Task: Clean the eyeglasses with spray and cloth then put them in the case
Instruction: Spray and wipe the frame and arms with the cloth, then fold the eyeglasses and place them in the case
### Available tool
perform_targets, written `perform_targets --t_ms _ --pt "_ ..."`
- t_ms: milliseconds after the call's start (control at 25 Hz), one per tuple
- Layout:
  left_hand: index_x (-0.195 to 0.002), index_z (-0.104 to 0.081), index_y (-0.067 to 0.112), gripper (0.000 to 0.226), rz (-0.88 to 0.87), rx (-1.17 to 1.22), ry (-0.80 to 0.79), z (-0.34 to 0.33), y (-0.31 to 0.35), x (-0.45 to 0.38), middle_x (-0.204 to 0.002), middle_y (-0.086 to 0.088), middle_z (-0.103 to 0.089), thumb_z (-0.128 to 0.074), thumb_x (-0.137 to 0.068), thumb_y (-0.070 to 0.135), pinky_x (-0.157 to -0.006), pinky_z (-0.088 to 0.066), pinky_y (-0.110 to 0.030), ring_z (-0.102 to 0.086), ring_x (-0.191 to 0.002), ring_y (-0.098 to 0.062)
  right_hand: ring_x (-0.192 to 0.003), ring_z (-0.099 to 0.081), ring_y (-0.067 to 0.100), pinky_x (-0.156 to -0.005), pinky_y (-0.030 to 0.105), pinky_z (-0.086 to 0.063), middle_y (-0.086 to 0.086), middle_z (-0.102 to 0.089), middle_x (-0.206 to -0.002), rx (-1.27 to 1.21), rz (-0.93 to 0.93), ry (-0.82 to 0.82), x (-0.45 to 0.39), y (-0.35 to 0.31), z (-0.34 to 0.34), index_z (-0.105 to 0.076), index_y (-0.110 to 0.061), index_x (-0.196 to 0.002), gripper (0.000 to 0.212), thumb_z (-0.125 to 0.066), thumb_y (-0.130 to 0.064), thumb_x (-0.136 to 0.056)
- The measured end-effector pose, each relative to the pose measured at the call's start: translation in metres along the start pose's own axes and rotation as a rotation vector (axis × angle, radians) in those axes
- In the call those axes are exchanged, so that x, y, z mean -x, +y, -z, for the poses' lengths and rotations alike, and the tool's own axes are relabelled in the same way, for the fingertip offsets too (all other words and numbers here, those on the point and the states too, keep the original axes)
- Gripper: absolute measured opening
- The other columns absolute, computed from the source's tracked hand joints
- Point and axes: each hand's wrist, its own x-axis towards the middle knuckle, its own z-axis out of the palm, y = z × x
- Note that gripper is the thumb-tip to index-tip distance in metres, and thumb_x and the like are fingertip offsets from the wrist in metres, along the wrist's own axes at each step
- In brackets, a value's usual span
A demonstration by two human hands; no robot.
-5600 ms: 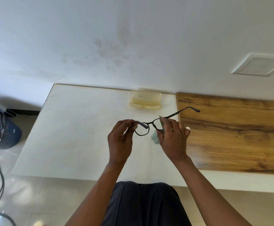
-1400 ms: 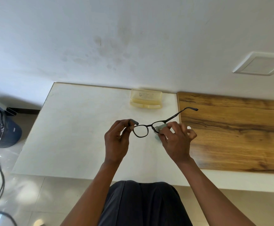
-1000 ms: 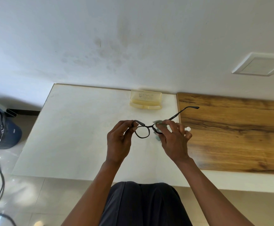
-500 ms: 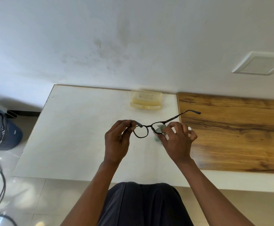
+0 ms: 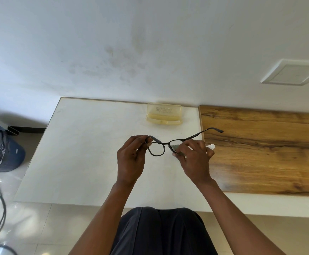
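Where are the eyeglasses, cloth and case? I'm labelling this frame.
eyeglasses (image 5: pixel 156 149), head view, left lens rim.
cloth (image 5: pixel 175 148), head view, fold over right lens.
case (image 5: pixel 164 113), head view, open lid.

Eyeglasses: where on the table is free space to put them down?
The white top is bare left of the left hand, up to its left edge. The wooden part right of the right hand is bare too. Crowded: the case at the wall.

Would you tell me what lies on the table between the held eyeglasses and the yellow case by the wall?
Nothing: in the head view, only bare white tabletop separates the eyeglasses from the open case.
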Motion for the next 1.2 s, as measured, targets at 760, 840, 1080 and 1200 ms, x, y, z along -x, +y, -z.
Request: perform_targets --t_ms 760,840,1080,1200 --pt "-0.088 -0.065 0.022 0.028 0.098 0.015 0.134 0.024 -0.002 -0.011 -0.087 0.027 -0.064 -0.062 -0.083 -0.005 -0.079 -0.044 -0.008 -0.060 -0.087 0.007 -0.082 -0.062 0.011 -0.071 0.012 -0.048 0.001 -0.068 -0.090 -0.734 -0.578 -0.377 0.010 -0.004 0.002 -0.065 -0.014 -0.094 0.017 -0.071 -0.014 -0.078" --pt "-0.087 -0.064 0.026 0.030 0.120 0.031 0.135 0.025 -0.001 -0.012 -0.088 0.031 -0.063 -0.061 -0.083 -0.004 -0.079 -0.044 -0.009 -0.060 -0.087 0.006 -0.082 -0.061 0.007 -0.070 0.010 -0.046 -0.003 -0.067 -0.089 -0.708 -0.584 -0.448 0.010 -0.005 0.003 -0.065 -0.015 -0.099 0.019 -0.069 -0.019 -0.081" --pt "-0.092 -0.067 0.015 0.020 0.230 0.100 0.136 0.024 -0.003 -0.011 -0.087 0.023 -0.065 -0.062 -0.084 -0.002 -0.082 -0.050 -0.019 -0.062 -0.087 0.001 -0.062 -0.057 0.011 -0.059 0.020 -0.043 -0.003 -0.062 -0.065 -0.671 -0.620 -0.201 -0.006 -0.008 0.012 -0.060 -0.018 -0.071 0.016 -0.068 -0.025 -0.082" --pt "-0.094 -0.068 0.013 0.019 0.258 0.119 0.134 0.022 -0.001 -0.011 -0.090 0.012 -0.065 -0.061 -0.084 -0.002 -0.083 -0.052 -0.027 -0.062 -0.086 0.002 -0.058 -0.053 0.016 -0.059 0.029 -0.045 -0.002 -0.057 -0.062 -0.807 -0.741 -0.082 -0.017 -0.006 0.017 -0.053 -0.019 -0.068 0.022 -0.070 -0.026 -0.080"
